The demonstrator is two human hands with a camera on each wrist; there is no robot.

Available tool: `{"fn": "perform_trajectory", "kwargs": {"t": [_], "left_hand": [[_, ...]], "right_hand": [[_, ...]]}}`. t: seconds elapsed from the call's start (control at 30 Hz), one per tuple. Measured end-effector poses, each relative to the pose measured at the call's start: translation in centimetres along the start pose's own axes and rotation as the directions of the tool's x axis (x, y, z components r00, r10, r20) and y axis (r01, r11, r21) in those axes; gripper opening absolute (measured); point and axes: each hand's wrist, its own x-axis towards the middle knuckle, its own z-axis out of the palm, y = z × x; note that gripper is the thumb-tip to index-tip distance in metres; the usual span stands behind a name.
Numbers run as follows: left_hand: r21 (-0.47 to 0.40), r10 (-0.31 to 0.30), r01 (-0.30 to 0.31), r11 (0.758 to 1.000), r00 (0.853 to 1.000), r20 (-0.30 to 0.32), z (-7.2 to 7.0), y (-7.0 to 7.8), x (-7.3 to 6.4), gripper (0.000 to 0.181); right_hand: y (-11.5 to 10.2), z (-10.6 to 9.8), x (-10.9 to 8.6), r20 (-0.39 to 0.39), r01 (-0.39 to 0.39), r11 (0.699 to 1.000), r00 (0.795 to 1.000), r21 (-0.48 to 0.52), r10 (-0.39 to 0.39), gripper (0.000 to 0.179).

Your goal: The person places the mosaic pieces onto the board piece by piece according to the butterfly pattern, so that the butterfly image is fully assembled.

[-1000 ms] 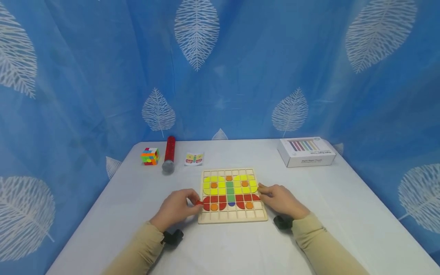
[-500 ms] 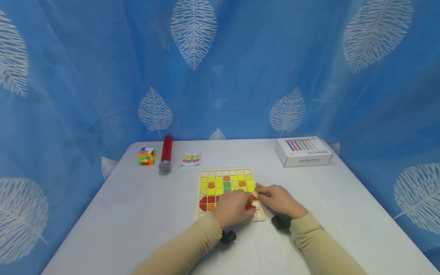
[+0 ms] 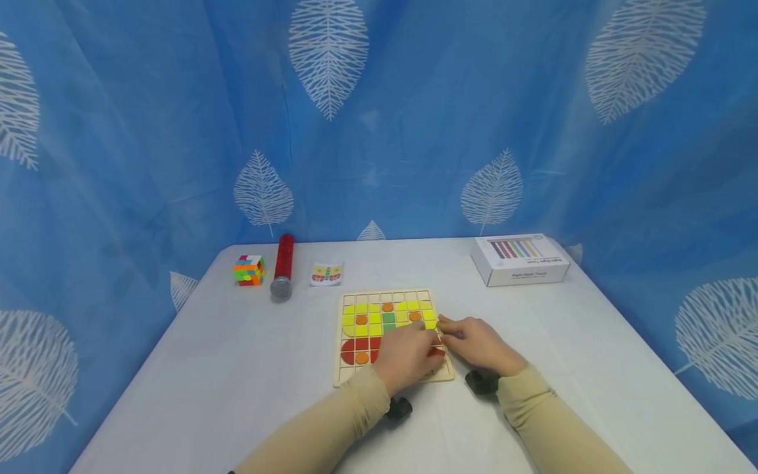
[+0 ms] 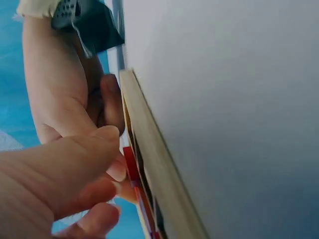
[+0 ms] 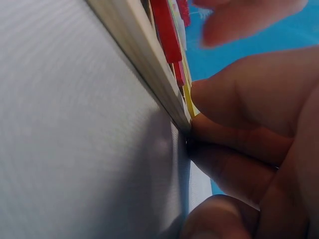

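Observation:
A square wooden grid board (image 3: pixel 354 375) lies on the table, with flat yellow, green, red and orange pieces making a butterfly-like pattern. My left hand (image 3: pixel 404 355) reaches across its lower right part, hiding some cells. Its fingertips are right above a red piece (image 4: pixel 130 165) that stands proud of the board, seen also as a raised red block (image 5: pixel 166 31) in the right wrist view. My right hand (image 3: pixel 482 343) grips the board's right edge, its thumb (image 5: pixel 212 97) at the upper side by a yellow piece and other fingers against the side.
Behind the board lie a small picture card (image 3: pixel 326 274), a red microphone (image 3: pixel 283 263) and a colourful puzzle cube (image 3: pixel 249 270). A white box (image 3: pixel 520 260) stands at the back right. A blue leaf-patterned curtain (image 3: pixel 403 131) hangs behind the table.
My left hand has swung from the board's left edge to its lower right, carrying a red piece there. Its fingers now sit over that piece. My right hand stays at the right edge.

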Motion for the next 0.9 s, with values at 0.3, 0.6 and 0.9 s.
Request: {"fn": "perform_trajectory", "kwargs": {"t": [0.3, 0.6, 0.9], "left_hand": [[0.097, 0.213, -0.217, 0.971, 0.976, 0.056, 0.0, 0.5, -1.7, 0.023], [0.099, 0.163, -0.175, 0.980, 0.980, 0.118, 0.1, 0.7, -2.3, 0.044], [0.056, 0.045, -0.056, 0.997, 0.982, 0.185, 1.0, 1.3, -2.4, 0.067]], "right_hand": [[-0.2, 0.0, 0.0, 0.006, -0.059, 0.998, 0.998, 0.011, 0.059, 0.041], [-0.2, 0.1, 0.0, 0.015, -0.074, 0.997, 0.997, 0.021, 0.073, 0.039], [-0.1, 0.0, 0.1, 0.016, -0.052, 0.998, 0.999, 0.027, 0.052, 0.039]]}}
